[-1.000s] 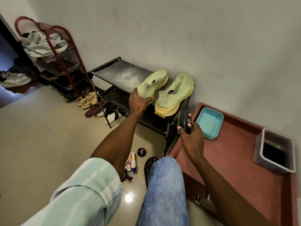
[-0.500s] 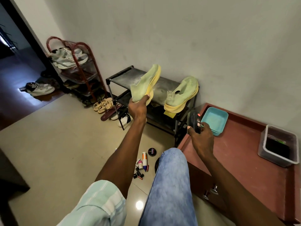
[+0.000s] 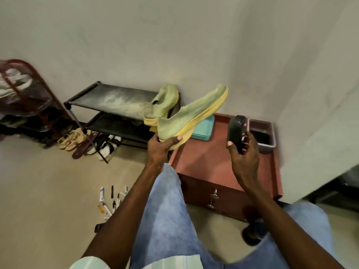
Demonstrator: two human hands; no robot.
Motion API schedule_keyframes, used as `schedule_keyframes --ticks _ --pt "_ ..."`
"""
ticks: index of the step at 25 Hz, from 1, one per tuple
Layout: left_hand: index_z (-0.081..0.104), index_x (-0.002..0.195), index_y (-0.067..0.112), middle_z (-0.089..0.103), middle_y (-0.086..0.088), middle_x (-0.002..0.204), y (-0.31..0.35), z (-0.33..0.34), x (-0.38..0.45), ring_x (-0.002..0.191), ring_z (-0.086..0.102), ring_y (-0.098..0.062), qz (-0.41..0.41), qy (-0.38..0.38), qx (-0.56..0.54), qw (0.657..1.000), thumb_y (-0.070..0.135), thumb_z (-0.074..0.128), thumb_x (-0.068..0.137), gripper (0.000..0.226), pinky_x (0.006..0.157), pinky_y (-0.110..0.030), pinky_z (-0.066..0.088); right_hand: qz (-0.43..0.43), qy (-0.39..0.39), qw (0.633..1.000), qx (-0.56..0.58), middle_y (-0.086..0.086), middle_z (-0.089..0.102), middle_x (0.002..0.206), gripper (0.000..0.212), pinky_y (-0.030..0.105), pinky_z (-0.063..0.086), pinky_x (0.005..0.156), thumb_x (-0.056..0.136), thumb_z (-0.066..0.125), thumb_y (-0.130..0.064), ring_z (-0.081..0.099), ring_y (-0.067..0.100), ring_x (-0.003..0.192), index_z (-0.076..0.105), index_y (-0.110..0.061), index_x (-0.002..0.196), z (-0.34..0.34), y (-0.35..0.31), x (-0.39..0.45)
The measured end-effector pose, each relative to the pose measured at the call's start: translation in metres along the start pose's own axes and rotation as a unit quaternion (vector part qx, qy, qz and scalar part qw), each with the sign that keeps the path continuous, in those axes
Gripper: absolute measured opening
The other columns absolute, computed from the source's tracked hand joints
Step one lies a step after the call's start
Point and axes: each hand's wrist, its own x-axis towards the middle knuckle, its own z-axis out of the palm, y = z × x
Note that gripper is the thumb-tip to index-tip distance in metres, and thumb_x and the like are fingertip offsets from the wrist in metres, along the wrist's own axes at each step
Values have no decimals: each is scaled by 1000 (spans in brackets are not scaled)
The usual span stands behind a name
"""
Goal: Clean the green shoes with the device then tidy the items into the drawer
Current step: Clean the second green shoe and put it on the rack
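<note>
My left hand grips the heel of a green shoe with a yellow sole, held up in the air with its toe pointing up and to the right. The other green shoe lies on the top shelf of the black shoe rack, partly hidden behind the raised one. My right hand holds the dark handheld cleaning device upright above the red-brown drawer cabinet. The cabinet's drawer front with metal knobs is closed.
A teal tray and a grey plastic tub sit on the cabinet top. Several small tubes and pens lie on the floor at the left. Sandals sit under the black rack, and a red shoe rack stands far left.
My left hand has carried the green shoe off the rack and rightward toward the cabinet. My right hand has raised the device. The view has swung to the right.
</note>
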Motion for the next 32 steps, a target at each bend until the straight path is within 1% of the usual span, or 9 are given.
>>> schedule_keyframes --ticks 4,7,14,17,19,23,26,29,32 --pt "71 100 11 74 -5 93 -50 28 0 85 70 -17 -67 -134 150 977 22 92 46 59 75 -30 57 65 29 996 -48 1 59 125 59 32 50 89 83 70 -33 59 16 107 47 -24 137 -35 48 -17" --pt "69 108 14 73 4 90 -85 58 6 78 68 -6 -47 -210 268 939 20 92 54 59 69 -21 53 118 22 989 -88 3 57 130 65 38 47 96 80 67 -40 56 22 114 43 -25 139 -42 79 -24" --pt "43 141 16 56 -3 132 -143 75 26 118 55 -21 -18 -273 428 861 36 88 51 102 97 -30 46 169 -62 966 -187 11 51 132 66 37 45 96 85 67 -35 54 29 116 41 -14 142 -47 125 -26" --pt "11 153 16 11 -12 160 -146 75 33 146 15 -26 -50 -257 503 824 31 89 61 122 116 -35 23 184 -79 959 -200 13 50 133 68 39 45 97 86 67 -35 53 32 117 38 -13 144 -42 130 -25" --pt "16 153 21 6 -9 161 -143 72 32 147 8 -24 -7 -246 510 824 33 87 66 113 117 -38 18 181 -95 957 -206 15 46 135 73 39 45 98 87 67 -34 52 33 118 33 -12 147 -37 127 -25" --pt "58 131 13 58 -9 132 -133 67 33 121 53 -23 98 -297 503 806 12 75 79 54 102 -30 42 145 -134 951 -238 16 43 135 78 41 48 97 86 69 -32 52 34 118 28 -12 150 -30 123 -31" --pt "68 119 15 69 -7 116 -130 67 41 100 64 -20 92 -287 531 792 4 62 86 35 86 -25 51 113 -167 946 -255 14 39 138 81 44 49 97 87 67 -34 51 33 119 25 -15 152 -26 121 -36" --pt "69 117 14 72 -3 106 -127 69 52 90 65 -15 63 -248 505 824 10 65 87 30 73 -15 44 106 -165 945 -261 15 40 134 81 40 49 95 87 67 -36 52 33 116 24 -16 153 -23 118 -37" --pt "68 113 6 70 -4 98 -128 73 63 89 66 -19 -4 -213 456 864 16 73 83 32 77 -28 53 94 -169 945 -263 14 42 125 78 32 46 83 89 65 -35 54 31 104 25 -17 153 -19 115 -37"
